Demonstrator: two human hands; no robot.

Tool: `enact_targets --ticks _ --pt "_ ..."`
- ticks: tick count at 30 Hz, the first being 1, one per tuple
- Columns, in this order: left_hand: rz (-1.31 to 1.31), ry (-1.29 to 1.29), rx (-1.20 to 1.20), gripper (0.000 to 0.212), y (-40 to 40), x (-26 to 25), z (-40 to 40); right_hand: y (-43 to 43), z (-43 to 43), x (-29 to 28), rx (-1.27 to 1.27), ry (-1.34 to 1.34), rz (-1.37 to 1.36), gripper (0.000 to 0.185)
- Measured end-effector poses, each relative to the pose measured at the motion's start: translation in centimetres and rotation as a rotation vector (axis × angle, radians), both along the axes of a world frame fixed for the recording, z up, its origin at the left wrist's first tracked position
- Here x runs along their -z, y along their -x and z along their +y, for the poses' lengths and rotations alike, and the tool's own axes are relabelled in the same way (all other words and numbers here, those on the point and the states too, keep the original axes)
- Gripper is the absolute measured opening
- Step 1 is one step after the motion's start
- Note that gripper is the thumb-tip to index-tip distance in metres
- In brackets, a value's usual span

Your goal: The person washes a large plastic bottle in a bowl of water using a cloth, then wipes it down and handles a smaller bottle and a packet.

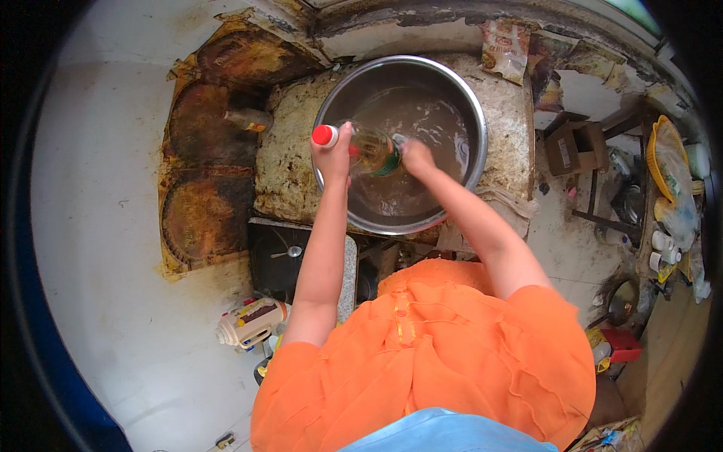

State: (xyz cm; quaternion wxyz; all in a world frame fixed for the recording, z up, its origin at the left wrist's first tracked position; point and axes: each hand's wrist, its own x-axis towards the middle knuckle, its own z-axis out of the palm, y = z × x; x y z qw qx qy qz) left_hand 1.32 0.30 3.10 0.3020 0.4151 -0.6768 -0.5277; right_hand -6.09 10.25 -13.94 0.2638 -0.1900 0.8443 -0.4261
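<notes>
My left hand (pixel 335 161) grips a clear plastic bottle (pixel 370 148) near its neck, just below the red cap (pixel 323 135). The bottle lies tilted across a large stainless steel basin (pixel 480 121), its base towards the right. A green label band shows near that base. My right hand (pixel 418 158) is closed at the base end, on a small greyish-white wad (pixel 399 139) that looks like a cloth pressed to the bottle. Cloudy brownish water (pixel 409 199) with patches of foam stands in the basin beneath both hands.
The basin stands on a stained worktop (pixel 288 169). A printed food packet (pixel 505 52) lies at its back right, a rag (pixel 505 203) at the front right. Left is a dark sink (pixel 271 260). A cardboard box (pixel 570 148) and a cluttered shelf with a yellow basket (pixel 661 164) are at right.
</notes>
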Motion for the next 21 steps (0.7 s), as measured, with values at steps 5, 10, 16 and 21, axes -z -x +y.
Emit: enact_targets --ticks 5,10,16,21 --pt "-0.270 0.051 0.138 0.050 0.4 -1.7 0.4 2.1 3.5 0.1 0.097 -0.357 0.248 0.026" --pt "-0.480 0.301 0.187 0.067 -0.7 0.5 -1.6 0.4 2.6 -7.7 0.096 0.178 -0.083 0.020" --pt "-0.491 0.368 0.186 0.064 -2.0 1.0 -1.3 -5.0 -0.7 -14.6 0.248 0.710 0.562 0.028" --pt "-0.386 0.333 0.241 0.064 -1.5 2.2 -1.6 -0.9 -2.2 -9.5 0.342 0.724 -0.158 0.040"
